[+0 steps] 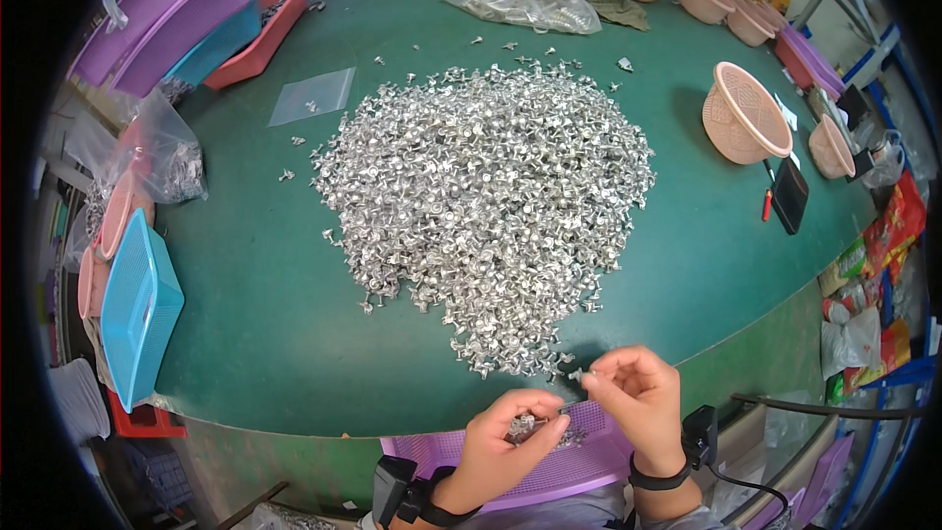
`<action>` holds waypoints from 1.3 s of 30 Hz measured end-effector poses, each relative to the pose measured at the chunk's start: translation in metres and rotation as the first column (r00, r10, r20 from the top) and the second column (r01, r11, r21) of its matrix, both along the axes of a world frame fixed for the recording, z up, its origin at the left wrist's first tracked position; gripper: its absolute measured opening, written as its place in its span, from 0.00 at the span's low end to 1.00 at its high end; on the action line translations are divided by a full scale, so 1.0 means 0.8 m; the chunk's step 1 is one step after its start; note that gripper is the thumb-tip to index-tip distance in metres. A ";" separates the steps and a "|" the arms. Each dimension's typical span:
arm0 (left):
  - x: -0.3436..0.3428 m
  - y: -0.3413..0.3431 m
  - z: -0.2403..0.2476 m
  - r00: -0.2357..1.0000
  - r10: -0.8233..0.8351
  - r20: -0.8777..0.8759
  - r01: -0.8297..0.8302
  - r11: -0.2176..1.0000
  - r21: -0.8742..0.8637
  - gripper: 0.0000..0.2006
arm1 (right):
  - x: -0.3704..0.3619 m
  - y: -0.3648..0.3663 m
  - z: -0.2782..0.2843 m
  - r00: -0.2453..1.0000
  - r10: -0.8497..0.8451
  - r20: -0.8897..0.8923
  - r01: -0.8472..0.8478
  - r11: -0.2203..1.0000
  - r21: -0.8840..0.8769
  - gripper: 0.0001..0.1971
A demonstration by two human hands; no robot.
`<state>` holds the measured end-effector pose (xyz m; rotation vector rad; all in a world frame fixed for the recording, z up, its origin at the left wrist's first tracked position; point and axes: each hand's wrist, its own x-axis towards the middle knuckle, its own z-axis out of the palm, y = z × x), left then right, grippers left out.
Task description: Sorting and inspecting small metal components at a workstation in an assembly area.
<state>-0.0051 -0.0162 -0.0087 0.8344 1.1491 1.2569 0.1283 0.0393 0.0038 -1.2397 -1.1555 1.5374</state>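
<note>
A broad heap of small silvery metal parts (491, 186), each with a wide head and a short stem, covers the middle of the green table (255, 304). My left hand (510, 437) is cupped around several of these parts, over a purple plastic basket (422, 447) at the table's near edge. Beside it, at the heap's near tip, my right hand (633, 393) pinches one small metal part (579, 376) between thumb and fingertips. More parts lie inside the basket, partly hidden by my left hand. Black straps with small devices circle both wrists.
A blue basket (147, 309) stands at the left edge, near a clear bag (167, 157) of parts. Stacked purple baskets (191, 15) are at the far left. A peach basket (746, 113), a black flat object (789, 196) and a red-handled tool (767, 201) lie right. A flat plastic bag (312, 96) lies beyond.
</note>
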 end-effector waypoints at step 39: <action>-0.015 -0.007 0.001 0.997 -0.017 0.080 0.019 1.000 -0.024 0.04 | 0.016 0.116 0.025 0.736 0.035 0.676 -0.492 0.713 0.499 0.09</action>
